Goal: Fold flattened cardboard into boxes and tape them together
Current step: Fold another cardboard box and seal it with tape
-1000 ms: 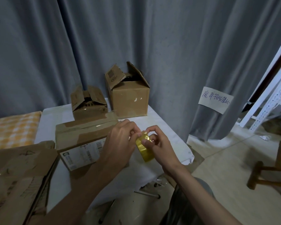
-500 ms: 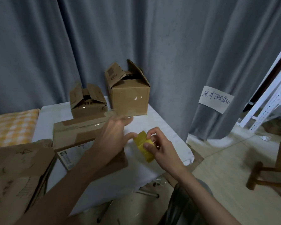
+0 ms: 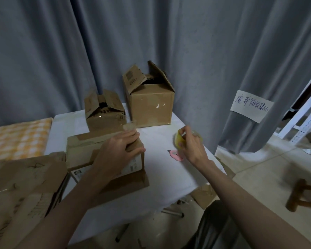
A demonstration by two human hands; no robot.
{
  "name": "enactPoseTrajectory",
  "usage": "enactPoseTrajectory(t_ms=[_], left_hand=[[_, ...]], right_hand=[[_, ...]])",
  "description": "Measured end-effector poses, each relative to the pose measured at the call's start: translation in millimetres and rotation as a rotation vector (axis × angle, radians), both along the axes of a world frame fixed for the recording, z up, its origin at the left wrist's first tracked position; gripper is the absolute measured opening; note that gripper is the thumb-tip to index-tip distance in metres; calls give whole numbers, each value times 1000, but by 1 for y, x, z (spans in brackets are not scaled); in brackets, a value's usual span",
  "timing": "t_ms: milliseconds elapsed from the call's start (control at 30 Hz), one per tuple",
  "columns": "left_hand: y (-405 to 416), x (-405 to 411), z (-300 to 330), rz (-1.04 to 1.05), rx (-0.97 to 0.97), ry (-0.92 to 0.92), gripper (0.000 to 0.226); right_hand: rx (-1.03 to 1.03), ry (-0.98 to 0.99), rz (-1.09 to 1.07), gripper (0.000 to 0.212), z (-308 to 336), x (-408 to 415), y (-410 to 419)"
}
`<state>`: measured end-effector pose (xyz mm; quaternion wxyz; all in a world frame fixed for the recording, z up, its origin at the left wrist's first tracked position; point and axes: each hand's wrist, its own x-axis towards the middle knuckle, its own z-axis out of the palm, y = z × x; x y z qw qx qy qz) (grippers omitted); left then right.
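Work piece: the box in hand (image 3: 104, 155), a low cardboard carton with a white shipping label, lies on the white table (image 3: 162, 178), just in front of the person, left of centre.
Tape: a yellow tape roll (image 3: 180, 141) is held above the table's right part, well apart from the box in hand. Whether a free strip runs from it to the carton cannot be told; a pale translucent scrap (image 3: 129, 127) shows at the carton's far edge.
Left hand: the left hand (image 3: 118, 150) lies on the carton's top right corner, fingers extended and pressing flat, grasping nothing.
Right hand: the right hand (image 3: 188, 143) grasps the tape roll, fingers curled round its rim.
Cutter: a pink utility knife (image 3: 175, 155) lies on the table just below the right hand.
Finished stock: a small box (image 3: 104, 112) and a taller box (image 3: 150, 103) stand at the table's far edge, top flaps open.
Raw stock: flattened cardboard (image 3: 23, 186) lies at the left, overlapping the table edge.
Risk 1: if the pressing hand lifts early, the flaps will likely spring up and the seam will gape.
Risk 2: tape drawn out slack may fold onto itself or wrinkle across the seam.
Risk 3: the knife lies near the right wrist; a careless sweep could knock it off the table.
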<state>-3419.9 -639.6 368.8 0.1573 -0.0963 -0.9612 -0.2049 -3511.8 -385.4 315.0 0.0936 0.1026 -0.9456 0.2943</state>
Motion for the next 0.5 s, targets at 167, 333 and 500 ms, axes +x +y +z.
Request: enactPoseTrajectory(t_ms=[167, 333, 500], left_hand=[[-16, 16, 6, -112, -74, 60, 65], [-29, 35, -4, -158, -105, 84, 63], [-25, 39, -13, -141, -77, 124, 62]], right_hand=[[-196, -150, -19, 28, 1, -4, -9], [-97, 36, -28, 10, 1, -8, -23], [-318, 328, 388, 10, 43, 9, -82]])
